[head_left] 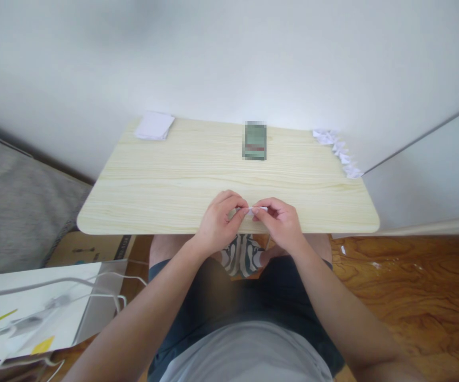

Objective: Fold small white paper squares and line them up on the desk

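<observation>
Paper [250,211], small and white, is seen in the head view above the near edge of the surface [166,180], roughly midway along it. It is pinched by both hands: its left end is gripped between thumb and fingers of the left hand [222,218], its right part between thumb and fingers of the right hand [280,218]. The fingertips are held close together (most of the strip is covered by them, so its exact shape cannot be told).

At the far left corner, a stack [155,126] of white sheets is laid slightly askew. Near the middle of the far edge, a green oblong [255,139] is placed (its details are blurred into blocks). Along the right edge, folded pieces [344,158] of white are lined up in a slanting row.

Below, shoes [248,257] are planted on the wooden floor [412,302], where a white scrap [343,250] is shown at right. At lower left, white cables [106,295] are strewn.
</observation>
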Demonstrator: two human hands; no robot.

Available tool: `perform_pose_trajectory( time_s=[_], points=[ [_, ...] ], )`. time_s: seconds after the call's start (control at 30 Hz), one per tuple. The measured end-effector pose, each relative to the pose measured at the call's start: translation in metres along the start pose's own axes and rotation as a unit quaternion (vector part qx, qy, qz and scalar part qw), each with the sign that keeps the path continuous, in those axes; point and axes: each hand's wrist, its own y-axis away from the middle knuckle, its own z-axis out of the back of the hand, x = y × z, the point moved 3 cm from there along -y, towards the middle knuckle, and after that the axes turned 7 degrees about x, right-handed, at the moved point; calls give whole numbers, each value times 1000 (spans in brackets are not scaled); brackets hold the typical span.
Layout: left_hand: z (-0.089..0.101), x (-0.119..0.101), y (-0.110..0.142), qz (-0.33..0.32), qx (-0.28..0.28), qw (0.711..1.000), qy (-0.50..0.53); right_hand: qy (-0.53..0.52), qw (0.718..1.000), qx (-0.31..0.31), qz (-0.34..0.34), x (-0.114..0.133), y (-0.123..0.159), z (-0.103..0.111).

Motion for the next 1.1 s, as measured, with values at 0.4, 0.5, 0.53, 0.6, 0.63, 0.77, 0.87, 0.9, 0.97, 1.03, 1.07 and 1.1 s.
perform_pose_trajectory(
  time_s=[0.4, 0.5, 0.53, 0.6, 0.63, 0.77, 0.87, 0.9, 0.97, 1.03, 1.07, 1.1],
  points=[
    [1, 4, 3, 26, 20, 999, 15, 28, 999, 41, -7, -2, -5, 3],
    [3, 6, 3, 31, 12, 999, 20, -11, 999, 37, -17, -5, -5, 6],
    [3, 7, 3, 33, 10, 999, 22, -17, 999, 35, -17, -6, -5, 7],
    [3, 8, 3, 35, 10, 999, 25, -20, 999, 34, -13, -6, -5, 9],
    [3, 8, 3, 36, 10, 999, 26, -18, 999, 33, -12, -6, -5, 10],
    [3, 8, 2, 41, 4, 999, 31, -17, 999, 32, -7, -4, -6, 11],
    [3, 8, 2, 44, 2, 999, 32, -16, 999, 31, -4, -4, -6, 12],
    [3, 8, 2, 45, 2, 998, 32, -15, 999, 31, -4, -4, -7, 12],
    [3, 8, 2, 47, 4, 998, 33, -13, 999, 32, -3, -4, -7, 12],
    [3, 9, 2, 51, 3, 998, 32, -13, 999, 34, -1, -4, -6, 13],
    [3, 9, 2, 54, 0, 998, 31, -14, 999, 34, 0, -3, -6, 13],
    [3, 9, 2, 57, -4, 998, 31, -15, 999, 33, 0, -3, -6, 13]
  ],
)
